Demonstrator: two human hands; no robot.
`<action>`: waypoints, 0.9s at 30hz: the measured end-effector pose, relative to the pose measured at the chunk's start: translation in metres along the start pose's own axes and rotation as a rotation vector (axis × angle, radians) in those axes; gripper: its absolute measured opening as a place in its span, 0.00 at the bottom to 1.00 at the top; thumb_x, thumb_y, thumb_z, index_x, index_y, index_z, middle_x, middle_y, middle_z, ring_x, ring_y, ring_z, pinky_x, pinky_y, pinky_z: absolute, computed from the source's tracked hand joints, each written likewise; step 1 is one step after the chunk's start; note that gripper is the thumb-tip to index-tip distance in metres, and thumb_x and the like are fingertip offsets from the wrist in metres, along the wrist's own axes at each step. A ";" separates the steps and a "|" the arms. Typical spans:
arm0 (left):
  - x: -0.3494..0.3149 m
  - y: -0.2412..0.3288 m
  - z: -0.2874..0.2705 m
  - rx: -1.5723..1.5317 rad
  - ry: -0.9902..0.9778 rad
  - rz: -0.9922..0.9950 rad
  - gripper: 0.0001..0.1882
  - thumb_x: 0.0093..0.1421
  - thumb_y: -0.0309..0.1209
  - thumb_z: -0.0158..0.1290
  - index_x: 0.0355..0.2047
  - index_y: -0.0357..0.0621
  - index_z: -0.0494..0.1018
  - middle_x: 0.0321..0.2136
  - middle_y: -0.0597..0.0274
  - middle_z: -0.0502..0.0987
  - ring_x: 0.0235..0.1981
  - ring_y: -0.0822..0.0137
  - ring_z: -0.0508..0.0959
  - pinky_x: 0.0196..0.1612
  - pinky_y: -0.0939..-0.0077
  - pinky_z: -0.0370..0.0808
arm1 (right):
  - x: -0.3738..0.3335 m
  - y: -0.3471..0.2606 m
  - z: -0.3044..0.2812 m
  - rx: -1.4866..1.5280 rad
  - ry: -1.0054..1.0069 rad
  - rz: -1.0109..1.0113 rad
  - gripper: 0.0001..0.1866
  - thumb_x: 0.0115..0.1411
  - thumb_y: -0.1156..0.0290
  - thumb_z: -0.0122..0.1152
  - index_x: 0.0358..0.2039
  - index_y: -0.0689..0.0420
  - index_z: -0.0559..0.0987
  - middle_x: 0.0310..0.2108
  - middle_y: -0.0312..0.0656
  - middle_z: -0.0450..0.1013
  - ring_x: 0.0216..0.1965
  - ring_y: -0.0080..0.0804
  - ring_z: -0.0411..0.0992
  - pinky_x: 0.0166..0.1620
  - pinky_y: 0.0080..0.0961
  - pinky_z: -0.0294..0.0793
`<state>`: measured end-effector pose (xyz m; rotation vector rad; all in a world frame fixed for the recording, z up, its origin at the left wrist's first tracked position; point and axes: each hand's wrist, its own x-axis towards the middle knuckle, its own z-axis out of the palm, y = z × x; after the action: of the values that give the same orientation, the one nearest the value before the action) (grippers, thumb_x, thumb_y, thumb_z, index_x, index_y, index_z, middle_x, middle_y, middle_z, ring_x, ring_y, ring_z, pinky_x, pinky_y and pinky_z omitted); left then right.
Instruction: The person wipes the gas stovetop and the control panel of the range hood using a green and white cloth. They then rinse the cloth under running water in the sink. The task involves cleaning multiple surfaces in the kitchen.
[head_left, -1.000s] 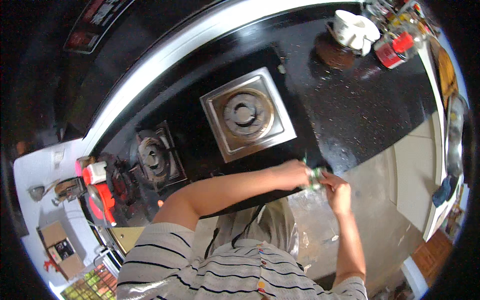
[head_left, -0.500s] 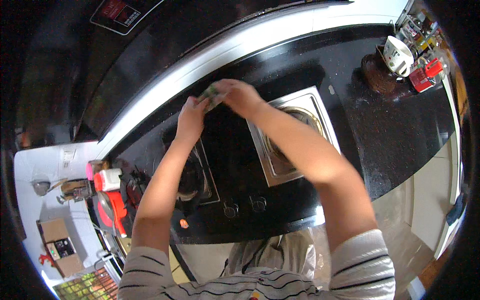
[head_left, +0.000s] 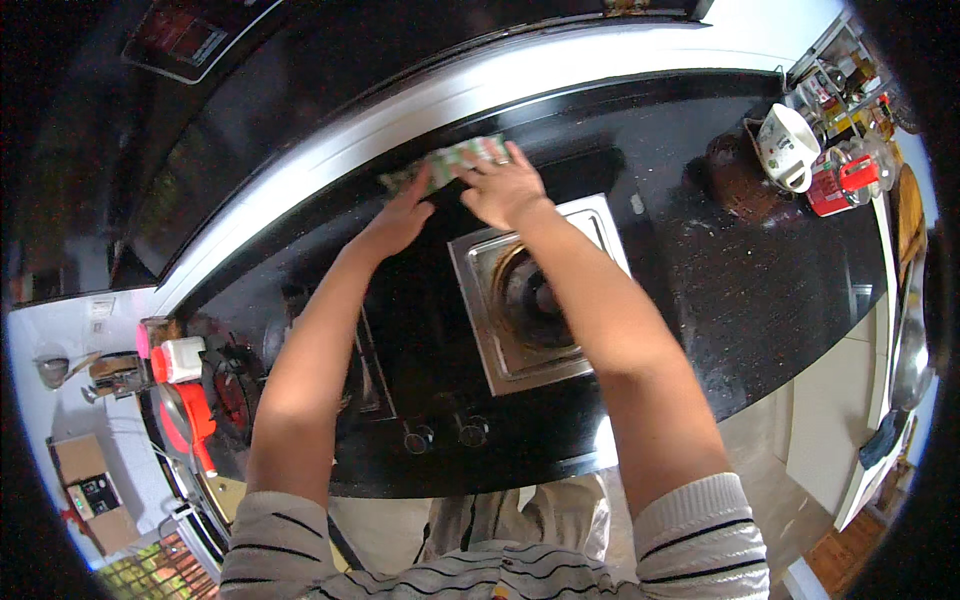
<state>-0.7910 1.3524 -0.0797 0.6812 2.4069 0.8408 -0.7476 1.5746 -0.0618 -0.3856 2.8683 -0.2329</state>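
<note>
A folded cloth (head_left: pixel 482 152) with a green, red and white pattern lies against the back of the black counter, behind the stove. My right hand (head_left: pixel 503 190) rests on it with fingers spread and stretched out. At the cloth's left part is my left hand (head_left: pixel 398 222), its fingers reaching onto the fabric and its thumb apart. Below my right forearm is a square steel burner plate (head_left: pixel 478 310) with a round burner (head_left: pixel 530 295), partly covered by the arm. The left burner plate (head_left: pixel 375 370) is mostly hidden behind my left forearm.
Two stove knobs (head_left: pixel 472 431) sit near the front edge. At the far right stand a white cup (head_left: pixel 786 148) and a red container (head_left: pixel 826 188), beside a rack of bottles. Red-lidded jars and a red-orange pan (head_left: pixel 197 412) are at the left. A white ledge (head_left: pixel 330 180) runs along the back.
The cloth, bunched between both hands before, is now spread wider along the back of the counter. My right hand has opened flat over it. The view has shifted somewhat to the right.
</note>
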 end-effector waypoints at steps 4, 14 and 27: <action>0.077 0.076 0.046 0.426 -0.002 0.356 0.30 0.63 0.31 0.41 0.65 0.40 0.52 0.67 0.47 0.49 0.68 0.51 0.50 0.67 0.62 0.48 | -0.027 0.096 -0.007 -0.020 0.036 0.158 0.29 0.65 0.53 0.30 0.67 0.36 0.54 0.71 0.29 0.41 0.71 0.33 0.38 0.70 0.40 0.35; 0.149 0.164 0.111 0.334 -0.026 0.291 0.29 0.61 0.35 0.38 0.63 0.41 0.58 0.66 0.51 0.52 0.68 0.56 0.50 0.68 0.63 0.47 | -0.084 0.171 0.019 0.175 0.405 0.393 0.25 0.64 0.55 0.37 0.59 0.48 0.70 0.63 0.40 0.60 0.67 0.44 0.51 0.67 0.41 0.47; 0.082 0.262 0.181 0.344 -0.229 0.624 0.15 0.57 0.32 0.49 0.43 0.49 0.78 0.50 0.59 0.75 0.53 0.61 0.73 0.58 0.71 0.67 | -0.300 0.109 0.065 0.268 0.596 0.516 0.26 0.56 0.64 0.49 0.55 0.56 0.71 0.58 0.46 0.64 0.66 0.48 0.52 0.67 0.44 0.48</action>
<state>-0.6694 1.6564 -0.0517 1.6218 2.1597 0.5238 -0.4757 1.7534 -0.0805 0.5651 3.2940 -0.7222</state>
